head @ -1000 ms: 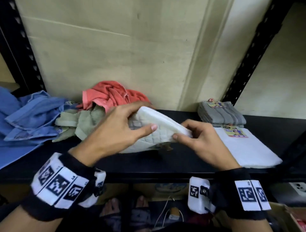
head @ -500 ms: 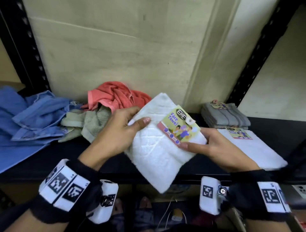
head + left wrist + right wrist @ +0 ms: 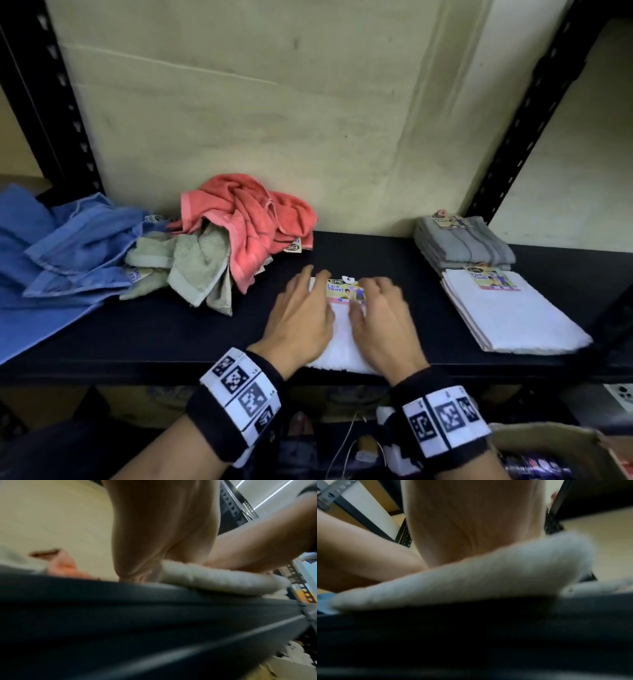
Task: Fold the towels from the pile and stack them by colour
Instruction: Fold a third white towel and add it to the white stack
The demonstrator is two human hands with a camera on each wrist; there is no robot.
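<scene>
**shelfwatcher:** So why is everything spread along that black metal shelf (image 3: 171, 329) like that? My read: it's zoned. The loose blue cloth heap (image 3: 58, 246) sprawls at the far left, and just beside it sits the unfolded pile, a crumpled coral-red terry towel (image 3: 246, 219) lying on top of rumpled sage-green towels (image 3: 195, 263). The finished stuff is kept well apart at the right end so it doesn't get mixed back in.

**foldnerd:** Yep, and sorted by colour there: a flat folded white towel with a printed label (image 3: 510, 308) in front, and a folded grey striped towel stack (image 3: 462, 243) touching it behind.

**shelfwatcher:** And the one in the middle?

**foldnerd:** That small folded white face towel (image 3: 339, 335) lies at the shelf's front edge, label card up. The left hand (image 3: 301, 315) and right hand (image 3: 380, 318) lie flat on it, fingers spread, pressing rather than gripping. I'd guess that's to flatten the fold so it stacks neatly.

**shelfwatcher:** The wrist views agree: palms down, thick white edge squashed under them. It probably belongs on the white one next.
</scene>
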